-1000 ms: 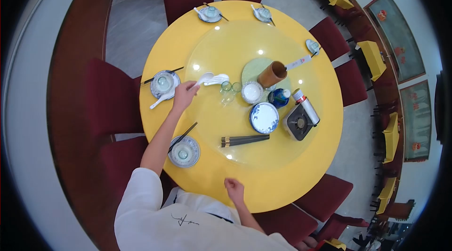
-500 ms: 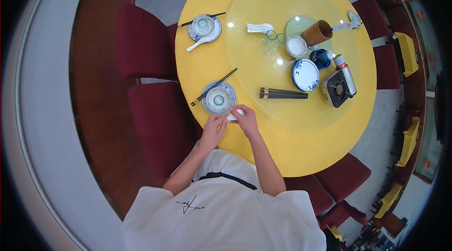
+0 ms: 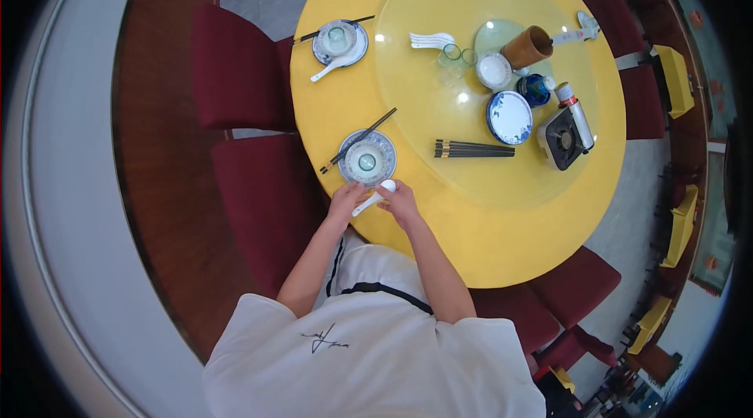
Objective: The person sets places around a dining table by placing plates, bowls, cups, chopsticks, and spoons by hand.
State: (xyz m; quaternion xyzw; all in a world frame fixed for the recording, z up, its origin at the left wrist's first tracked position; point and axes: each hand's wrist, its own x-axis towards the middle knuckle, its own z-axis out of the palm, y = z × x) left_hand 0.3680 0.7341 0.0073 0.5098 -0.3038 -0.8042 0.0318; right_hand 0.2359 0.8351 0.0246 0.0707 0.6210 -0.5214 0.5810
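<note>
The white soup spoon [image 3: 373, 198] is slanting between the hands, just beside the nearest plate [image 3: 391, 149]; it is probably feeling light, stiff, slick and breakable, its handle offering the surest hold; the right grip [image 3: 401, 203] is pinching the scoop end; whether the left grip [image 3: 345, 201] is grasping, I cannot tell; more spoon is showing than half a second ago.
</note>
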